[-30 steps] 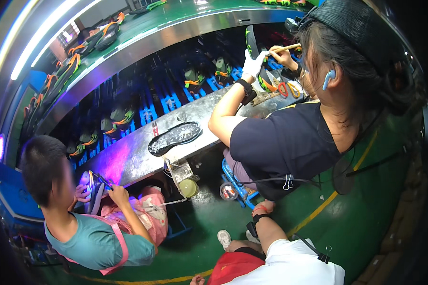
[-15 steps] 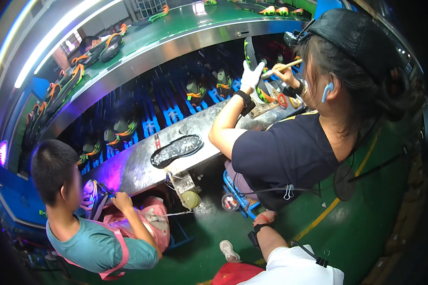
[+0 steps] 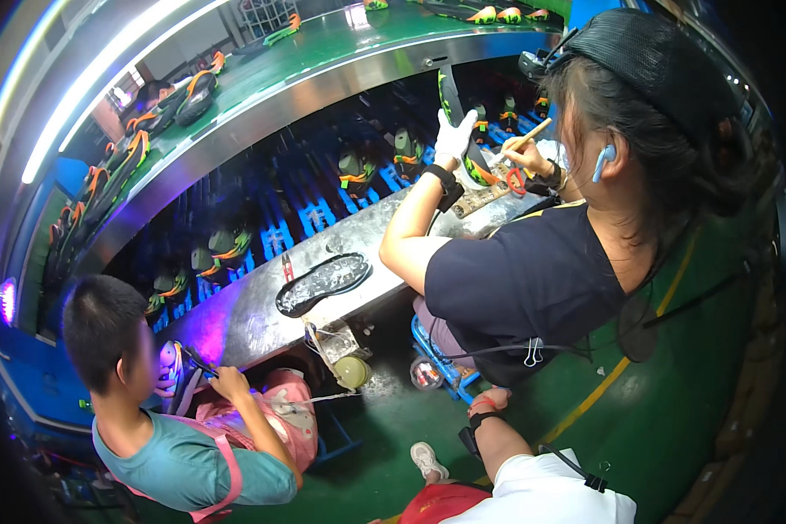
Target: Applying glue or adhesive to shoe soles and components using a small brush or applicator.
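My right hand [image 3: 491, 399] is low in the picture, with a red band at the wrist. It is beside a blue stool [image 3: 450, 377] and close under the dark shirt [image 3: 524, 279] of a seated person. Its fingers are too small and partly hidden to read. No left hand of mine shows. The seated person's white-gloved hand [image 3: 456, 138] holds up a black and green shoe sole [image 3: 474, 168], while the other hand [image 3: 526, 155] grips a wooden-handled brush [image 3: 533, 133]. On the metal bench lies a black sole [image 3: 325, 284] with red-handled pliers [image 3: 287, 267] beside it.
At left, a person in a teal shirt [image 3: 196, 463] works on a shoe [image 3: 176, 371]. Shoes on blue holders [image 3: 354, 170] line the machine behind the bench [image 3: 244, 319]. A green belt [image 3: 262, 83] carries soles above. A pale green round container [image 3: 352, 372] hangs below the bench edge.
The seated person's brush hand has moved away from the held sole, slightly down and right. The teal-shirted person has shifted a little downward and right. My right hand stays nearly still.
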Action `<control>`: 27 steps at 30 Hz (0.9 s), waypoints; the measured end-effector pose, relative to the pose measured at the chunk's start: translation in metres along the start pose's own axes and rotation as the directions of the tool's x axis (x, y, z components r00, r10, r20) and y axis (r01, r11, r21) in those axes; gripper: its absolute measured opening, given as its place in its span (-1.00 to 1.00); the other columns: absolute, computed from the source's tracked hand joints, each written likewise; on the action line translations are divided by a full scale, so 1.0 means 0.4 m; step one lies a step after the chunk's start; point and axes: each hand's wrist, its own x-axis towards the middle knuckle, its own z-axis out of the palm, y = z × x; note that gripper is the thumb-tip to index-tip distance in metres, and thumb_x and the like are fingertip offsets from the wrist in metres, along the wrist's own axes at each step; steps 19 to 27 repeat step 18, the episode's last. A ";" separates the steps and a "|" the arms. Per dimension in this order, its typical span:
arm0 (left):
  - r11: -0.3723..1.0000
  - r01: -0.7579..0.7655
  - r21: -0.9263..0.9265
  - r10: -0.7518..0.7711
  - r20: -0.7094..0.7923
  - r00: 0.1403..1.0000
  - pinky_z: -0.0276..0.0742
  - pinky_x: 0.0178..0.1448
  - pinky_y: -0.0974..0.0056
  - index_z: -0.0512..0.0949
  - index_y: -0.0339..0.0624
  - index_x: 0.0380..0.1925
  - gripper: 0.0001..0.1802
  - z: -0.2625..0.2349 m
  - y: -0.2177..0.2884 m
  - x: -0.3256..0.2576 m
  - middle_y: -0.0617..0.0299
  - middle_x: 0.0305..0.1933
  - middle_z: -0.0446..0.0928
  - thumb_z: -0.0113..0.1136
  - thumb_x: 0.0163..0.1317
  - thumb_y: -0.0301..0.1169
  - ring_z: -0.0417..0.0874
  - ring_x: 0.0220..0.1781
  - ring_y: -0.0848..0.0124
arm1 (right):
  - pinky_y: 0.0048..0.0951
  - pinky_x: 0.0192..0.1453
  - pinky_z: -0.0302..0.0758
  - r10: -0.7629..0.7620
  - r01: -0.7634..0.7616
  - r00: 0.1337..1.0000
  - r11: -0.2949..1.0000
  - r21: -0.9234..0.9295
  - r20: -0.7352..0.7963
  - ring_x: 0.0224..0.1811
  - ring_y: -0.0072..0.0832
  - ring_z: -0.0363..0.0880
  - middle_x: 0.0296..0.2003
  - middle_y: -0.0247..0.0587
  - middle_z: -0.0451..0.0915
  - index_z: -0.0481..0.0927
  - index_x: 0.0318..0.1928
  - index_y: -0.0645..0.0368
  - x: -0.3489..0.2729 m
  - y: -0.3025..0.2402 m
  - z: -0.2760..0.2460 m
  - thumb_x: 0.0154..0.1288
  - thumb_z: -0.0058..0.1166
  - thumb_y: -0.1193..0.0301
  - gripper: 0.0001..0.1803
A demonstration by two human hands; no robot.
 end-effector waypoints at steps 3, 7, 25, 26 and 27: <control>1.000 -0.013 0.008 0.013 -0.014 1.000 0.36 0.12 0.25 0.31 -0.29 0.07 -0.54 0.007 0.026 -0.001 -0.01 -0.01 0.46 0.06 0.22 -0.30 0.45 0.04 0.25 | -0.17 -0.03 0.39 -0.224 0.183 0.973 0.901 -0.394 -0.062 -0.18 -0.13 0.55 -0.27 0.03 0.60 0.62 -0.41 0.19 0.052 0.032 0.021 0.21 -0.30 0.26 -0.60; 0.998 -0.048 -0.036 0.047 -0.008 0.999 0.36 0.11 0.25 0.29 -0.30 0.08 -0.52 0.009 -0.031 0.017 0.00 -0.02 0.46 0.07 0.22 -0.29 0.46 0.03 0.24 | -0.17 -0.05 0.39 -0.059 0.048 0.997 0.983 -0.177 -0.056 -0.19 -0.10 0.54 -0.24 0.06 0.58 0.59 -0.41 0.17 0.004 0.017 0.005 0.19 -0.25 0.27 -0.66; 0.997 -0.075 0.014 0.076 -0.062 0.995 0.34 0.14 0.21 0.25 -0.25 0.12 -0.48 0.033 -0.084 0.020 -0.03 0.03 0.43 0.07 0.21 -0.25 0.43 0.07 0.21 | -0.18 0.11 0.29 0.038 -0.039 0.998 0.999 0.013 0.042 -0.07 -0.10 0.48 -0.14 0.06 0.55 0.58 -0.31 0.15 -0.001 0.011 0.000 0.22 -0.32 0.18 -0.59; 0.997 -0.075 0.014 0.076 -0.062 0.995 0.34 0.14 0.21 0.25 -0.25 0.12 -0.48 0.033 -0.084 0.020 -0.03 0.03 0.43 0.07 0.21 -0.25 0.43 0.07 0.21 | -0.18 0.11 0.29 0.038 -0.039 0.998 0.999 0.013 0.042 -0.07 -0.10 0.48 -0.14 0.06 0.55 0.58 -0.31 0.15 -0.001 0.011 0.000 0.22 -0.32 0.18 -0.59; 0.997 -0.075 0.014 0.076 -0.062 0.995 0.34 0.14 0.21 0.25 -0.25 0.12 -0.48 0.033 -0.084 0.020 -0.03 0.03 0.43 0.07 0.21 -0.25 0.43 0.07 0.21 | -0.18 0.11 0.29 0.038 -0.039 0.998 0.999 0.013 0.042 -0.07 -0.10 0.48 -0.14 0.06 0.55 0.58 -0.31 0.15 -0.001 0.011 0.000 0.22 -0.32 0.18 -0.59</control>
